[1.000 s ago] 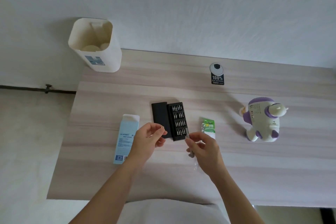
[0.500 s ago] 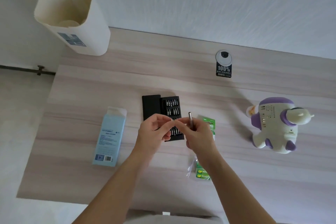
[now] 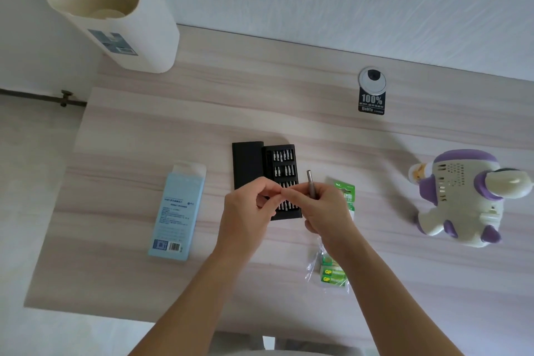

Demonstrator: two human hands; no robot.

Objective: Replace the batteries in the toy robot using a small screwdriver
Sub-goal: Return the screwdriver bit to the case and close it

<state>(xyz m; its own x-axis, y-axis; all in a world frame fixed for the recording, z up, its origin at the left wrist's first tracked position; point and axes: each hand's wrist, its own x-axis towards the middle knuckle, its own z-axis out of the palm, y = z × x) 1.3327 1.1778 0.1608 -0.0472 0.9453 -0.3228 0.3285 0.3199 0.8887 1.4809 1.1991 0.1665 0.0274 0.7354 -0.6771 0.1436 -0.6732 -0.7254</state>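
Your right hand (image 3: 326, 211) grips the screwdriver (image 3: 310, 182) above the tabletop (image 3: 260, 95), fingers (image 3: 296, 194) curled round its lower part and the metal end pointing away from you. Your left hand (image 3: 248, 211) meets it fingertip to fingertip, the fingers bent in a pinch; whether they hold anything is too small to tell. Both hands hover over the near end of the open black bit case (image 3: 251, 165), where rows of bits show. The toy robot (image 3: 459, 199) lies well apart at the right, white and purple. A green card pack (image 3: 345, 191) sits just beside your right hand, and wrapped batteries (image 3: 332, 274) lie under your right forearm. A blue box (image 3: 179, 211) lies to the left of the case, a cream bin (image 3: 115, 14) stands at the far left corner, and a black tag (image 3: 372, 101) rests near the wall.
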